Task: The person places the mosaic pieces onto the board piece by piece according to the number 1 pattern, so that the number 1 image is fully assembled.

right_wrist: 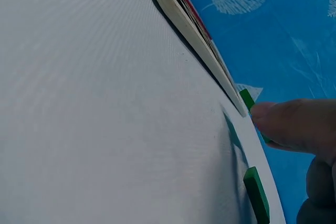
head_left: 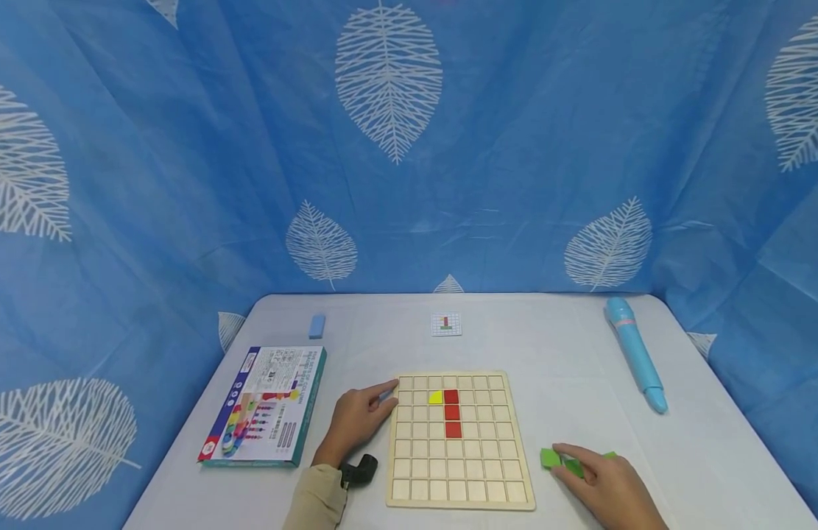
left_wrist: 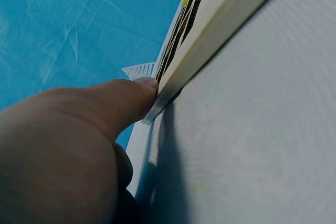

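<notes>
On the wooden grid board [head_left: 422, 469] lie one yellow tile [head_left: 436, 397] and a column of red tiles [head_left: 452, 413]. My left hand [head_left: 357, 419] touches the board's left edge near its far corner, index finger and thumb extended; the left wrist view shows a fingertip against the board's side [left_wrist: 202, 59]. Right of the board, my right hand [head_left: 607, 482] pinches a green square tile [right_wrist: 247, 98] between thumb and fingers, raised above the table. Another green tile [right_wrist: 256, 195] is below that hand, and more green [head_left: 574, 467] shows partly hidden under the fingers.
A small pattern card [head_left: 446, 324] lies beyond the board. At left are a boxed set [head_left: 269, 405] and a blue block [head_left: 317, 326]. A light-blue microphone-shaped stick [head_left: 637, 353] lies at right. Behind the white table [head_left: 375, 346] hangs a blue leaf-print cloth [head_left: 488, 147].
</notes>
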`<state>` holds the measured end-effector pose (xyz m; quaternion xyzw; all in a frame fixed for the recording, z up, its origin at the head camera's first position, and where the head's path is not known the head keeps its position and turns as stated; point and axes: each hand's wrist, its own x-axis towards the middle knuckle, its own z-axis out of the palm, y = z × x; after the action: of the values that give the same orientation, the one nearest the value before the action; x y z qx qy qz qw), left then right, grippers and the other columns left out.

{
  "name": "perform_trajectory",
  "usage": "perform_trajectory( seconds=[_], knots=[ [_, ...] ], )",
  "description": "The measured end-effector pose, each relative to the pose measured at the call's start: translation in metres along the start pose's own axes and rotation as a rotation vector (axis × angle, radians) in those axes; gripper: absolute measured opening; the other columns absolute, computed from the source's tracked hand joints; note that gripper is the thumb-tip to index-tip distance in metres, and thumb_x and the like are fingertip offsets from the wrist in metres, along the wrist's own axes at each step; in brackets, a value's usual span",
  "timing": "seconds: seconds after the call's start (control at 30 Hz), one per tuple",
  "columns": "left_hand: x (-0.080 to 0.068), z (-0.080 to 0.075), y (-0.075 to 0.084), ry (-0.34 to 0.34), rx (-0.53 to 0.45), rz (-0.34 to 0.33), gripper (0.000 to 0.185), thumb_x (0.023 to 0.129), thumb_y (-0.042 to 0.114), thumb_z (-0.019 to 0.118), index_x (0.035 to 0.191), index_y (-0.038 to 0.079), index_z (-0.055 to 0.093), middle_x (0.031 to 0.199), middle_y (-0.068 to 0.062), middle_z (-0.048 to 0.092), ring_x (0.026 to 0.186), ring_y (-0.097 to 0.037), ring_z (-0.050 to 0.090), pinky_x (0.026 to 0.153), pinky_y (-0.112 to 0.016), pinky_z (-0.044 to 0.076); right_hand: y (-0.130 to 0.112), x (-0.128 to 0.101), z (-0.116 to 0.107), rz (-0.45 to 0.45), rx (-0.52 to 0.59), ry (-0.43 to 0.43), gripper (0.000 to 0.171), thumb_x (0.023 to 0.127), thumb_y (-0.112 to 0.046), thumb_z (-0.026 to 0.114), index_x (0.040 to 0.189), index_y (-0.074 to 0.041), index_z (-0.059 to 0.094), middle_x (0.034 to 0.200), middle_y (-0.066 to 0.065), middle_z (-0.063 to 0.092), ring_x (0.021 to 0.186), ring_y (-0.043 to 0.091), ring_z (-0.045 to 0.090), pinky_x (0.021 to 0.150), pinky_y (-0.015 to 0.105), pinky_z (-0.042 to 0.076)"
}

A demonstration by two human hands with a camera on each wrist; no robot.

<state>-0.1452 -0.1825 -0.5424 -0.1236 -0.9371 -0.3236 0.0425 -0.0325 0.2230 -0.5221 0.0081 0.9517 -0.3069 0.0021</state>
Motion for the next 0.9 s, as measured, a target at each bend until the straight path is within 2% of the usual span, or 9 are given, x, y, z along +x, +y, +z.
perform_trajectory(
  seconds=[0.33, 0.6, 0.77, 0.9],
  knots=[
    [0.000, 0.000, -0.001, -0.008, 0.002, -0.010, 0.039, 0.098, 0.040, 0.068, 0.135, 0.026, 0.070, 0.053, 0.012, 0.038, 0.047, -0.005, 0.032, 0.049, -0.024, 0.029, -0.012, 0.012, 0.003, -0.199, -0.035, 0.156, 0.027, 0.082, -0.031, 0.087, 0.107, -0.021, 0.080, 0.049, -0.018, 0.029, 0.044, 0.000, 0.025, 0.046, 0.022, 0.029],
    [0.002, 0.000, 0.000, -0.030, 0.001, -0.029, 0.040, 0.099, 0.042, 0.068, 0.136, 0.027, 0.069, 0.053, 0.012, 0.039, 0.047, -0.005, 0.032, 0.049, -0.024, 0.028, -0.026, 0.020, 0.004, -0.293, -0.050, 0.184, 0.027, 0.079, -0.030, 0.089, 0.104, -0.025, 0.080, 0.051, -0.022, 0.027, 0.047, -0.003, 0.023, 0.047, 0.021, 0.028],
    [0.002, -0.001, 0.001, -0.028, -0.001, -0.032, 0.040, 0.099, 0.042, 0.068, 0.136, 0.027, 0.069, 0.053, 0.012, 0.039, 0.047, -0.005, 0.032, 0.049, -0.024, 0.028, -0.031, 0.024, 0.010, -0.367, -0.022, 0.196, 0.027, 0.078, -0.028, 0.090, 0.103, -0.026, 0.080, 0.053, -0.025, 0.025, 0.049, -0.005, 0.021, 0.048, 0.020, 0.028],
    [0.001, -0.001, 0.000, -0.029, 0.004, -0.034, 0.040, 0.099, 0.042, 0.067, 0.135, 0.026, 0.069, 0.053, 0.012, 0.039, 0.047, -0.005, 0.031, 0.049, -0.024, 0.028, -0.035, 0.026, 0.016, -0.385, -0.022, 0.184, 0.026, 0.077, -0.032, 0.090, 0.101, -0.028, 0.080, 0.053, -0.026, 0.024, 0.049, -0.006, 0.021, 0.049, 0.020, 0.027]
  ],
)
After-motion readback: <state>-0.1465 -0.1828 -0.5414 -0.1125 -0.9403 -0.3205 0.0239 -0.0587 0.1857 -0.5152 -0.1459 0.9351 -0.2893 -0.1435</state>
